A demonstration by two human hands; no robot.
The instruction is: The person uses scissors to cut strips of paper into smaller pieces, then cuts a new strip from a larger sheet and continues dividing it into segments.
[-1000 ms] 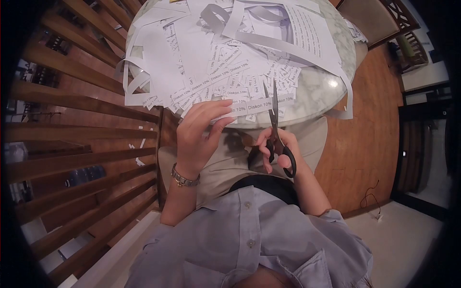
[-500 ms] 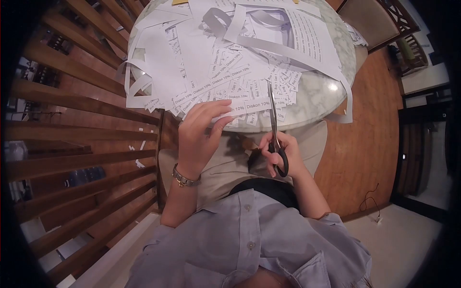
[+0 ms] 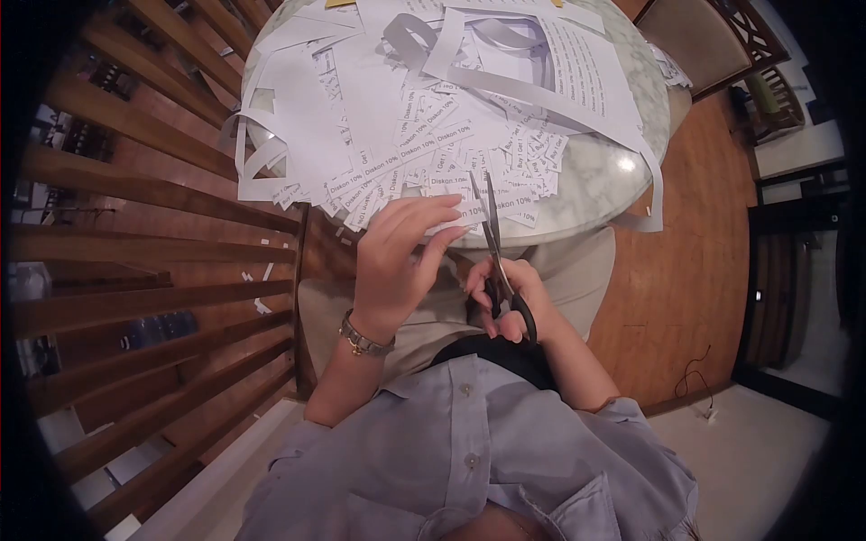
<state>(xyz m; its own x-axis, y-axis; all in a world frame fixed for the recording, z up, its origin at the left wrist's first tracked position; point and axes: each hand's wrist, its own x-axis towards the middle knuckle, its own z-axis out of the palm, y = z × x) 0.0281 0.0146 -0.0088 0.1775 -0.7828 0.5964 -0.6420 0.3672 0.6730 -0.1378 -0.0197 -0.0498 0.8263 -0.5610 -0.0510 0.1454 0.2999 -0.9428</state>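
- We are seeing many small slips [image 3: 417, 144] lying cut and loosely heaped on the marble table [image 3: 622, 194], some reading "Diskon 10%".
- A larger printed sheet [image 3: 582, 81] is lying to the right with its lines uncut, so cutting is seemingly remaining; we aren't managing to count the pieces.
- Our left hand [image 3: 397, 257] is reaching up to the table's near edge, fingers bending inward, pinching a short paper strip [image 3: 473, 213] between thumb and fingertips.
- That strip is extending from our fingers towards the blades, above the slips.
- Our right hand [image 3: 519, 293] is gripping the scissors [image 3: 490, 230] by their handles, blades pointing away from us and standing apart.
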